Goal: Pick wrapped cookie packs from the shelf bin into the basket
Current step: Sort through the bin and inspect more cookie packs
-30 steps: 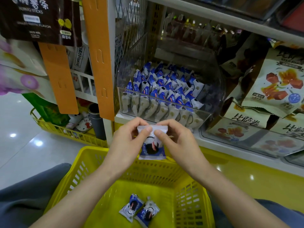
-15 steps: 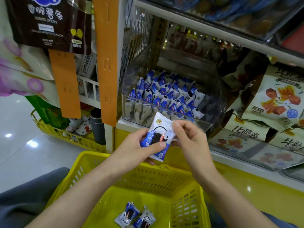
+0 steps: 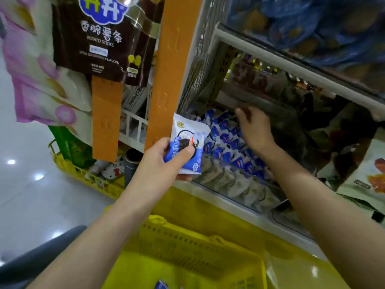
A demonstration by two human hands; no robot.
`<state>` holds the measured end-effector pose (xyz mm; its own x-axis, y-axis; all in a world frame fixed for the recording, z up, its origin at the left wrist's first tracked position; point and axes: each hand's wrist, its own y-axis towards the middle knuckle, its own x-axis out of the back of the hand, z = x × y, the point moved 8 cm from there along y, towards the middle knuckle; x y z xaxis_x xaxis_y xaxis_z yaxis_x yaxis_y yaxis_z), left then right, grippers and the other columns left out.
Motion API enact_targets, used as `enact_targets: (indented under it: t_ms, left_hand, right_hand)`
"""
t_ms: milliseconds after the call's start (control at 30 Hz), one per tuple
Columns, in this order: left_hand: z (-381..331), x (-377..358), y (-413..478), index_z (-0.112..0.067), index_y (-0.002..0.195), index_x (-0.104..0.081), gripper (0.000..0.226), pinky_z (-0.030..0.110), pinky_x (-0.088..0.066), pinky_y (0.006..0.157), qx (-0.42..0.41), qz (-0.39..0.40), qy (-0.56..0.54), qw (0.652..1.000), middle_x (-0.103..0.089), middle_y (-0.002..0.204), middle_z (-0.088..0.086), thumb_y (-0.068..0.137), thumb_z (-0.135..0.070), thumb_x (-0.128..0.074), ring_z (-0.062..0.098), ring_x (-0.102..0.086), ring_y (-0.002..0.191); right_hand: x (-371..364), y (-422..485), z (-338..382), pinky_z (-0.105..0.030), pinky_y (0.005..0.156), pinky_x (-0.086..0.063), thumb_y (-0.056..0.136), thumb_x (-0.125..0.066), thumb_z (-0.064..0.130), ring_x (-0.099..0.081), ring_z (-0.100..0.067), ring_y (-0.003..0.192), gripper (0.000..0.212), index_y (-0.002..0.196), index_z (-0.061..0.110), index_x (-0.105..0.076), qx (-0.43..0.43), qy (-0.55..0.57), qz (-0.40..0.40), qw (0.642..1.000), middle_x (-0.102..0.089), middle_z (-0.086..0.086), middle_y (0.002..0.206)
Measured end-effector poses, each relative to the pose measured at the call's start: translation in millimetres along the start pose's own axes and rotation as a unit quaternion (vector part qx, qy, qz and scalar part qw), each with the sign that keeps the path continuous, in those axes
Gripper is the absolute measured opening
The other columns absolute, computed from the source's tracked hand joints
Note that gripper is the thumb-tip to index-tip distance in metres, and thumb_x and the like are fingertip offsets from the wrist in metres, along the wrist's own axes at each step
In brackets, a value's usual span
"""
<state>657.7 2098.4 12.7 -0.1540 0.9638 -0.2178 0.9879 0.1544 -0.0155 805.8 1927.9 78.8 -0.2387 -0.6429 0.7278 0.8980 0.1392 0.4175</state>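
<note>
Centre frame, left hand (image 3: 164, 161): alone now pinches the cookie pack (image 3: 187, 142), thumb across its face, above the basket (image 3: 187, 247).
Right of centre, right hand (image 3: 254, 130): has let go, reached into the shelf bin (image 3: 239, 182), fingers loose over binned packs (image 3: 225, 140), gripping nothing.
Meaning: held pack undropped; second pick likely.

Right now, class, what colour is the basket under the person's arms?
The basket is bright yellow, clearest in the head view.

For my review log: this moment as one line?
left hand holds cookie pack | right hand open in shelf bin | basket below
</note>
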Motion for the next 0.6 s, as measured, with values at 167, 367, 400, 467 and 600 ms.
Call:
enact_targets:
  t_ms: [167,367,400,467,600]
  left_hand:
    - [-6,6,10,-0.02,0.099,-0.061,0.013,0.025,-0.058,0.061,-0.007,0.001,-0.008,1.0,-0.072,0.087,-0.005,0.087,-0.026,-0.059,0.01,-0.069,0.076]
    - [-4,6,18,-0.019,0.097,-0.061,0.011,0.017,-0.052,0.054,-0.004,-0.012,-0.019,1.0,-0.072,0.084,-0.004,0.087,-0.024,-0.059,0.006,-0.068,0.068]
    - [-3,5,18,-0.019,0.098,-0.061,0.012,0.018,-0.053,0.055,-0.001,-0.013,-0.02,1.0,-0.072,0.086,-0.004,0.087,-0.024,-0.059,0.006,-0.067,0.068]
    - [-1,5,19,-0.019,0.099,-0.061,0.013,0.02,-0.055,0.058,0.0,-0.012,-0.018,1.0,-0.071,0.089,-0.003,0.088,-0.024,-0.058,0.006,-0.067,0.07]
    - [-1,6,20,-0.021,0.1,-0.061,0.013,0.022,-0.056,0.06,-0.003,-0.014,-0.018,1.0,-0.072,0.088,-0.006,0.087,-0.025,-0.058,0.007,-0.068,0.072]
  right_hand:
    - [-49,48,-44,-0.033,0.09,-0.038,0.099,-0.037,0.023,-0.05,-0.034,0.113,0.034,0.128,0.007,-0.047,-0.094,-0.062,0.138,0.984,-0.052,-0.02,0.127]
    - [-81,75,-70,-0.029,0.081,-0.037,0.099,-0.035,0.035,-0.052,-0.031,0.108,0.043,0.122,0.004,-0.054,-0.157,-0.129,0.17,0.964,-0.054,-0.019,0.125]
    - [-84,78,-73,-0.029,0.082,-0.039,0.098,-0.039,0.037,-0.053,-0.03,0.107,0.043,0.122,0.005,-0.055,-0.162,-0.141,0.176,0.961,-0.055,-0.018,0.124]
    - [-87,85,-79,-0.029,0.08,-0.042,0.094,-0.048,0.038,-0.056,-0.029,0.103,0.043,0.12,0.006,-0.057,-0.177,-0.144,0.184,0.956,-0.057,-0.016,0.123]
    - [-82,88,-80,-0.028,0.072,-0.04,0.09,-0.057,0.035,-0.058,-0.025,0.093,0.035,0.113,0.009,-0.063,-0.178,-0.134,0.158,0.962,-0.062,-0.014,0.115]
